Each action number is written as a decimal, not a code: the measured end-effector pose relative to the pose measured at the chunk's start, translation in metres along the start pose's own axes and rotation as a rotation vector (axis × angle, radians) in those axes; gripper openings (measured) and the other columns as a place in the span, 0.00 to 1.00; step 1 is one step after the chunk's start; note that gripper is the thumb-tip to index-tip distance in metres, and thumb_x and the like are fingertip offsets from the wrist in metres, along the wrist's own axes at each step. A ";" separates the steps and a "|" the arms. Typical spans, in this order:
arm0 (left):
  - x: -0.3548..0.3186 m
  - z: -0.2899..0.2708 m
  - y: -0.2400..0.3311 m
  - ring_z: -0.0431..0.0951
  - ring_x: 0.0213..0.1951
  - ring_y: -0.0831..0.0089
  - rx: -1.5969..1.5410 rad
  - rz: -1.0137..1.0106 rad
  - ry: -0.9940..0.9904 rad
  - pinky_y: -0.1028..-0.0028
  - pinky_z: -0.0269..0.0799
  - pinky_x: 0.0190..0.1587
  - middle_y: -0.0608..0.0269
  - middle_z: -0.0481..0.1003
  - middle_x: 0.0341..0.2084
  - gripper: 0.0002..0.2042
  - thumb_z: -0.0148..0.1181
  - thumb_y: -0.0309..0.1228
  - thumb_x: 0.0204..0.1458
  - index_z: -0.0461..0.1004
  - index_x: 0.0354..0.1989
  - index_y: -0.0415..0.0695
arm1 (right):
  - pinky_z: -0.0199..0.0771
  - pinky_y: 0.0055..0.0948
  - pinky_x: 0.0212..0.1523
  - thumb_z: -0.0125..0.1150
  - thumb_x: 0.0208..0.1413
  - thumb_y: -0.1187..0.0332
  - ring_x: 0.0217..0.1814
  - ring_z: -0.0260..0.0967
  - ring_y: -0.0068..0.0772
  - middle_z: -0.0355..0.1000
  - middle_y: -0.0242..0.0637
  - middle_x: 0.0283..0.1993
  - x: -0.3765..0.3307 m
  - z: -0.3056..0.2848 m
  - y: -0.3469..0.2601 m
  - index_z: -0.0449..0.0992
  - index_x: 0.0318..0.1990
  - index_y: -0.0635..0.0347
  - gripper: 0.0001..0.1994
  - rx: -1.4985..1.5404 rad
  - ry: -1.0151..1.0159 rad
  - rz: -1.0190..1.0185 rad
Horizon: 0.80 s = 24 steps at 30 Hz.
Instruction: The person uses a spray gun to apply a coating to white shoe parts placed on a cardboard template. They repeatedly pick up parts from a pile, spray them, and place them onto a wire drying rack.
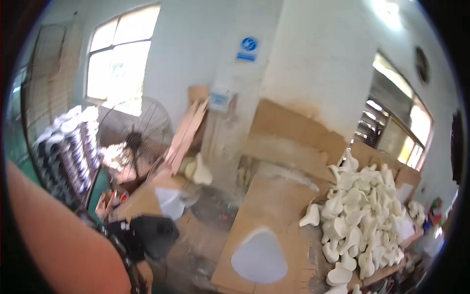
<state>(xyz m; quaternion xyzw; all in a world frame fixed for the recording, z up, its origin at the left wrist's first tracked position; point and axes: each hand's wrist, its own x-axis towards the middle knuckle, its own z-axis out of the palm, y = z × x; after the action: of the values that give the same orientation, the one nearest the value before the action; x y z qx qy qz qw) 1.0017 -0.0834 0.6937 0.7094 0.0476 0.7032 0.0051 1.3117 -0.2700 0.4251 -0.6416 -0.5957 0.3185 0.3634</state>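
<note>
"since the left arm [63, 235] fills the low left corner, where are its fingers?"

"nobody can tell. there's blur and a black shape [154, 235] there, so the left hand can't be made out, or whether it grips anything. the right hand doesn't show at all."

"what sits closest?"

"a small white piece [171, 203]. it's on brown cardboard [139, 203], just past the black shape. farther right, a rounder white piece [259, 257] lies on a cardboard sheet [254, 206]."

"are they heavy?"

"probably light, and maybe a bit squashy like foam, but that's a guess. the rounder one looks smooth, so it could slide. its thin rim might dent, so a gentle hold on both wide sides seems best."

"which way do they point?"

"the rounder one has its narrow end away from the person and its fat end near. it's about as wide as long, so no long way stands out. the small one is blurry, but seems to slant from upper left to lower right."

"and that heap [362, 215]?"

"cream pieces, pointing every way."
</note>
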 end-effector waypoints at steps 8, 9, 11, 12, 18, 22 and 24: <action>0.021 0.011 -0.002 0.74 0.49 0.56 0.081 0.069 0.072 0.59 0.68 0.56 0.52 0.74 0.44 0.28 0.68 0.35 0.48 0.66 0.55 0.34 | 0.66 0.24 0.58 0.56 0.59 0.78 0.57 0.70 0.26 0.75 0.39 0.56 0.030 -0.031 0.005 0.71 0.59 0.67 0.19 0.040 0.000 0.235; 0.023 0.016 0.002 0.74 0.49 0.56 0.093 0.076 0.084 0.59 0.68 0.56 0.52 0.74 0.43 0.28 0.68 0.35 0.47 0.67 0.55 0.34 | 0.67 0.24 0.58 0.57 0.58 0.78 0.58 0.70 0.26 0.75 0.40 0.56 0.031 -0.040 -0.006 0.70 0.59 0.68 0.20 0.024 0.011 0.249; 0.034 0.021 0.015 0.74 0.49 0.56 0.106 0.123 0.098 0.59 0.67 0.56 0.52 0.74 0.43 0.28 0.69 0.35 0.47 0.67 0.54 0.33 | 0.66 0.25 0.59 0.57 0.58 0.80 0.58 0.70 0.27 0.74 0.42 0.57 0.030 -0.051 -0.009 0.69 0.60 0.70 0.21 0.196 0.102 0.022; 0.033 0.023 0.018 0.74 0.48 0.57 0.119 0.118 0.103 0.59 0.67 0.56 0.52 0.75 0.42 0.28 0.69 0.35 0.46 0.68 0.53 0.33 | 0.65 0.26 0.61 0.57 0.57 0.81 0.60 0.69 0.28 0.73 0.44 0.57 0.028 -0.057 -0.010 0.68 0.60 0.72 0.22 0.238 0.087 0.055; -0.030 0.041 -0.009 0.75 0.47 0.57 0.192 -0.235 0.123 0.59 0.67 0.56 0.53 0.76 0.39 0.28 0.71 0.36 0.45 0.70 0.51 0.32 | 0.71 0.23 0.41 0.61 0.56 0.74 0.38 0.69 0.22 0.78 0.42 0.46 0.010 -0.088 -0.009 0.71 0.58 0.66 0.21 -0.006 0.187 0.162; -0.176 0.012 -0.025 0.79 0.45 0.60 0.344 -1.158 -0.295 0.62 0.72 0.50 0.55 0.79 0.40 0.23 0.66 0.24 0.47 0.71 0.54 0.37 | 0.72 0.28 0.49 0.62 0.55 0.74 0.49 0.74 0.29 0.76 0.50 0.51 0.010 -0.095 -0.034 0.71 0.58 0.66 0.21 0.069 0.074 0.269; -0.328 -0.015 -0.043 0.78 0.46 0.55 0.592 -1.424 -0.768 0.61 0.73 0.50 0.51 0.78 0.43 0.24 0.62 0.36 0.51 0.70 0.57 0.41 | 0.71 0.27 0.50 0.62 0.55 0.75 0.51 0.73 0.29 0.76 0.49 0.51 0.002 -0.098 -0.025 0.71 0.58 0.66 0.22 0.088 0.097 0.279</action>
<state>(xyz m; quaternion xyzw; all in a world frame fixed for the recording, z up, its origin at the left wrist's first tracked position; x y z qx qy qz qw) 0.9816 -0.0665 0.3632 0.6714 0.6575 0.2025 0.2755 1.3810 -0.2763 0.4988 -0.7163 -0.4679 0.3604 0.3716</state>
